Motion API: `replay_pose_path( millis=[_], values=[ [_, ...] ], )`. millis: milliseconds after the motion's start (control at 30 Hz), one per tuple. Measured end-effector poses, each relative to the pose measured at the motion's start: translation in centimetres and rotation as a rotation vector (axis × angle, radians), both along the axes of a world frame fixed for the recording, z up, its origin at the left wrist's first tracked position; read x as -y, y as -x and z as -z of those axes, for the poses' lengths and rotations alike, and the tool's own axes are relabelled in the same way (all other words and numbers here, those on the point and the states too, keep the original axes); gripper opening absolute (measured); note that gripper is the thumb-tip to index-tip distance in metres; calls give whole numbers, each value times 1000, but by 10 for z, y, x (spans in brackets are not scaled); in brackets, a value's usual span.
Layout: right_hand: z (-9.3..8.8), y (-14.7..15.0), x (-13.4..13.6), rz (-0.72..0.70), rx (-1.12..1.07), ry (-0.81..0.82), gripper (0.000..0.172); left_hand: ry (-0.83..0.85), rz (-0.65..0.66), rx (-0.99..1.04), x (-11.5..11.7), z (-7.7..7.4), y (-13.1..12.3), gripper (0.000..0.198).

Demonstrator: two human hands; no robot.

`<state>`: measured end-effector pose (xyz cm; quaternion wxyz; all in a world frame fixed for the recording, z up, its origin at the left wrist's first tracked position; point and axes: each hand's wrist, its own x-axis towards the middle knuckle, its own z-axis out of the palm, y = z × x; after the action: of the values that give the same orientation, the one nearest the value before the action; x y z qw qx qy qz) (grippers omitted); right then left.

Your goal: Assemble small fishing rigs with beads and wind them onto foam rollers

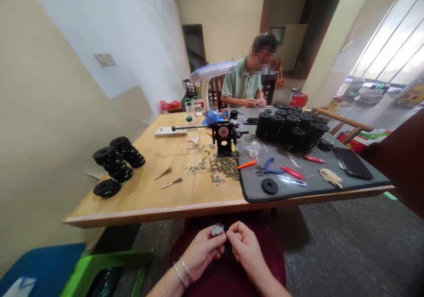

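Observation:
Both my hands are low over my lap, below the wooden table's [155, 199] front edge. My left hand [202, 250] is closed in a pinch on a small whitish fuzzy tuft [217, 230]. My right hand [244, 244] is curled shut right beside it, its fingertips touching the tuft's side; what it holds, if anything, is hidden. Bangles ring my left wrist.
On the table: black spools [119, 158] at left, a small winding machine [224, 137], scattered small beads [218, 166], a grey mat [311, 180] with blue pliers [269, 169], red tools and many black spools [291, 127]. A person sits at the far end. A green stool [99, 268] stands lower left.

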<state>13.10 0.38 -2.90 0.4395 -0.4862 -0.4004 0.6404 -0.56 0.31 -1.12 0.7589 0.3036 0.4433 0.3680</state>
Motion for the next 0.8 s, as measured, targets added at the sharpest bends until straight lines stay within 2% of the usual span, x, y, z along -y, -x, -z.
replay_pose_path(
  millis=[200, 367, 667, 800],
  values=[
    [-3, -3, 1, -24, 11, 16, 37, 72, -77, -4, -4, 3, 0, 33],
    [-6, -2, 6, -106, 6, 51, 34, 173, -139, 26, -7, 5, 3, 35],
    [-10, 0, 7, -185, -31, 88, 25, 133, -145, 26, -6, 5, 2, 37],
    [-11, 0, 7, -195, -37, 87, 28, 150, -135, 44, -5, 5, 3, 37]
  ],
)
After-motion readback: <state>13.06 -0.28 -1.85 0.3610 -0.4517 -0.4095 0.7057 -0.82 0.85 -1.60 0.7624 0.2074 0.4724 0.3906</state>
